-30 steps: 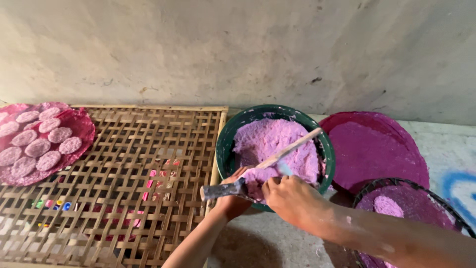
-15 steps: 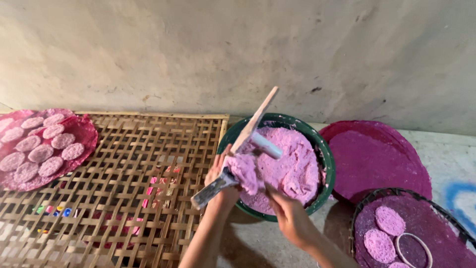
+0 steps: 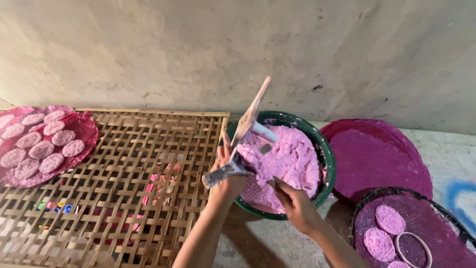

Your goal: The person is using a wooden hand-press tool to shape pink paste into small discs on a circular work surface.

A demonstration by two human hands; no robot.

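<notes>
A green bowl full of pink dough stands on the floor against the wall. My left hand is at the bowl's left rim, shut on a grey metal scraper whose blade lies in the dough. A wooden paddle rises steeply from the dough just above that hand. At the bowl's front rim my right hand has its fingertips against the dough. Its grip is hidden from view.
A woven bamboo rack fills the left. At its far left corner a pink tray carries several flat pink discs. Right of the bowl lie a round magenta mat and a black-rimmed tray with pink discs and a ring mould.
The wooden paddle swung from lying across the bowl to standing nearly upright. My right hand left the paddle and dropped to the bowl's front rim. The view shifted left.
</notes>
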